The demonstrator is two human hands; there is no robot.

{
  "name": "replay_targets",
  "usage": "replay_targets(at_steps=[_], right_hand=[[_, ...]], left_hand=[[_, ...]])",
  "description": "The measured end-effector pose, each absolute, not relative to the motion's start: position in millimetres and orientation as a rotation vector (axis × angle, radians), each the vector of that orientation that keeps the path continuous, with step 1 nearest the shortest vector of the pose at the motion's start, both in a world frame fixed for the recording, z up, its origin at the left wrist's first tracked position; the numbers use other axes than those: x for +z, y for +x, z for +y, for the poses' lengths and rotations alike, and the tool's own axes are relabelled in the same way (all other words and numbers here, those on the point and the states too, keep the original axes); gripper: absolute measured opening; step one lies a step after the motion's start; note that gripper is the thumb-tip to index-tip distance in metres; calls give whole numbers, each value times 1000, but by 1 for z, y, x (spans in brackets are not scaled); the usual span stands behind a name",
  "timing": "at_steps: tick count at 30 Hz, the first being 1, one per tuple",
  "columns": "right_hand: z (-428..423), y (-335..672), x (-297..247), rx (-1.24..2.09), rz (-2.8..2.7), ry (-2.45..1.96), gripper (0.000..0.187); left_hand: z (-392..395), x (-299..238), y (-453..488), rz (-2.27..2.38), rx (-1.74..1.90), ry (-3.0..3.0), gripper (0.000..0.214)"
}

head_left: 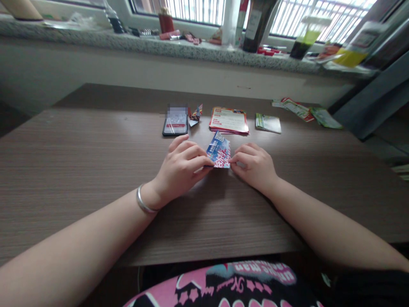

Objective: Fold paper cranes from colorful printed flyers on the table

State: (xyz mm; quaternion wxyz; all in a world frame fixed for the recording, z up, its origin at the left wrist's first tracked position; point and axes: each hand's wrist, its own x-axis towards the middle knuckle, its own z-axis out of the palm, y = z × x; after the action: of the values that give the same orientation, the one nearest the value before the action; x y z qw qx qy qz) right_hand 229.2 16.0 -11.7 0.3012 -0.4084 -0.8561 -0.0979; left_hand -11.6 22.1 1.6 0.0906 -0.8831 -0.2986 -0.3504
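A blue printed paper with red and white lettering and a small code square at its top is between my hands, just above the table. My left hand, with a silver bangle at the wrist, pinches the paper's lower left corner between thumb and index finger. At the lower right corner, my right hand has its thumb and index finger pinched on the paper's edge. Beyond my hands lie a phone, a small folded paper figure, and a stack of red-edged printed sheets.
A small green and white stack of paper lies to the right. Several colourful printed strips lie near the table's back right. Bottles and small items line the granite windowsill behind the brown table.
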Motion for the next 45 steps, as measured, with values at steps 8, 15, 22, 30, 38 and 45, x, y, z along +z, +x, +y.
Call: replay_targets(at_steps=[8, 15, 22, 30, 38, 45], right_hand=[[16, 233, -17, -244, -2327, -1175, 9], [12, 230, -15, -183, -2316, -1186, 15], [12, 231, -10, -270, -2170, -1133, 42], [13, 234, -13, -230, -2233, -1187, 61], [16, 233, -14, -198, -2254, -1173, 62], [15, 233, -13, -172, -2235, -1166, 53]], left_hand=[[30, -2, -18, -873, -1087, -2606, 11], [29, 0, -20, -892, -953, -2575, 15], [26, 6, -22, -751, -876, -2541, 23], [28, 9, -28, -580, -834, -2594, 18], [26, 2, -19, -667, -1026, -2813, 18], [26, -3, -16, -865, -1249, -2867, 33]])
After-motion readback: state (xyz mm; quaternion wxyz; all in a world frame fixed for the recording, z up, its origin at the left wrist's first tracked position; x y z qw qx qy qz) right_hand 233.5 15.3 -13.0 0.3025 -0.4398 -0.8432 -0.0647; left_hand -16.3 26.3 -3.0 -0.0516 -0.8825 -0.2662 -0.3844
